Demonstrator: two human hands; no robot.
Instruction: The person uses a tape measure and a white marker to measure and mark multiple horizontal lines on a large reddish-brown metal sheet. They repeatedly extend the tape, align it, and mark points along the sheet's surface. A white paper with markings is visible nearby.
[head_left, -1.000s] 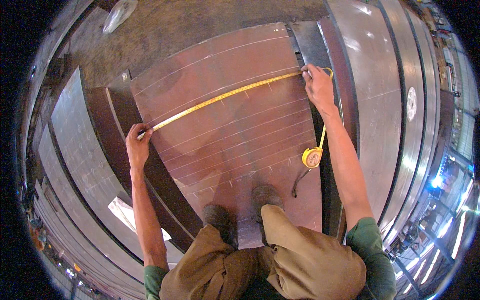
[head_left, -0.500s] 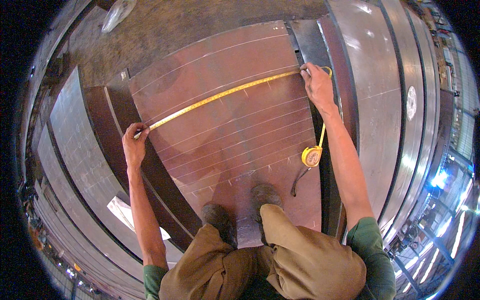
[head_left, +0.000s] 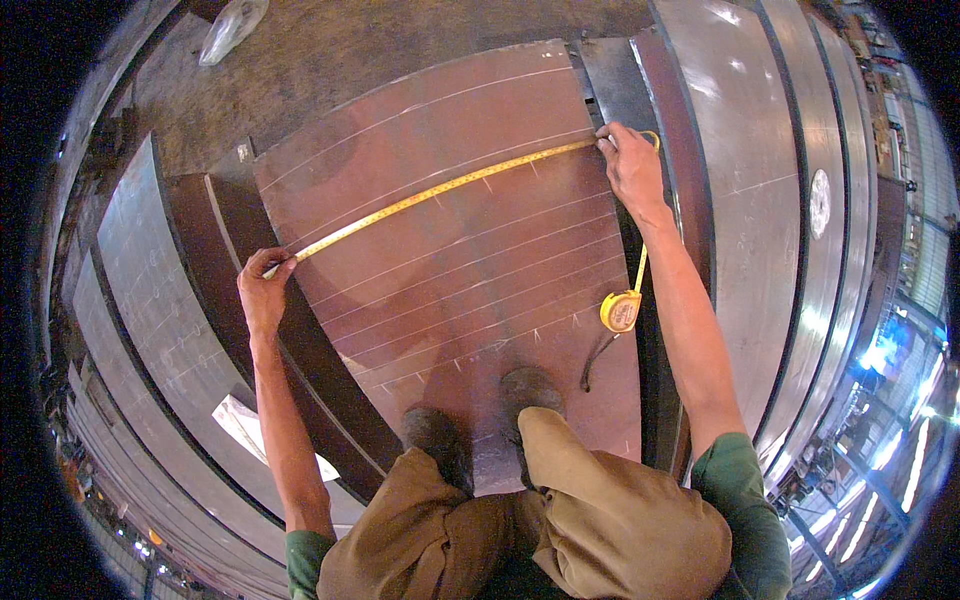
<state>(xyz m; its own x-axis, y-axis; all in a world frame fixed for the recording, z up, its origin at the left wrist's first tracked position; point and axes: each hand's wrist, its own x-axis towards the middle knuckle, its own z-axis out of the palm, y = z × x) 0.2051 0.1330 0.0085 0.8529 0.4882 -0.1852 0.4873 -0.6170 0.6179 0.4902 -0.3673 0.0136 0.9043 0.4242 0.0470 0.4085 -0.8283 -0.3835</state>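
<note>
At the near side, brown trousers [head_left: 600,500] with bent knees, and two dark boots [head_left: 432,435], set on a reddish-brown steel plate [head_left: 540,255]. On the left, a white sheet [head_left: 241,425], partly hidden behind the left forearm.

A little farther, on the right, the yellow case [head_left: 620,312] of a measuring tape, with a dark strap [head_left: 599,360] trailing toward the near left. Resting on the plate or hanging just above it: cannot tell from here.

Farther, at the left edge of the plate, the left hand [head_left: 263,290], thumb and fingertips pinching the end of the yellow tape blade [head_left: 440,188]. From this hand, the blade lying away to the right: long axis across the plate, slanting, with left end nearer to the body and right end farther. White lines [head_left: 480,237] almost along the same direction, and short ticks just on its near side.

At the right end of this span, the right hand [head_left: 634,178], fingers bent and pinching the blade near the plate's right edge. Something pale at the fingertips, too small to name. Beyond this grip, the blade looping around the right of the hand, then back nearer to the case. Of the two hands, the right nearer to the case.

Farthest, brown ground [head_left: 420,40], with a clear plastic piece [head_left: 233,30] at far left.
</note>
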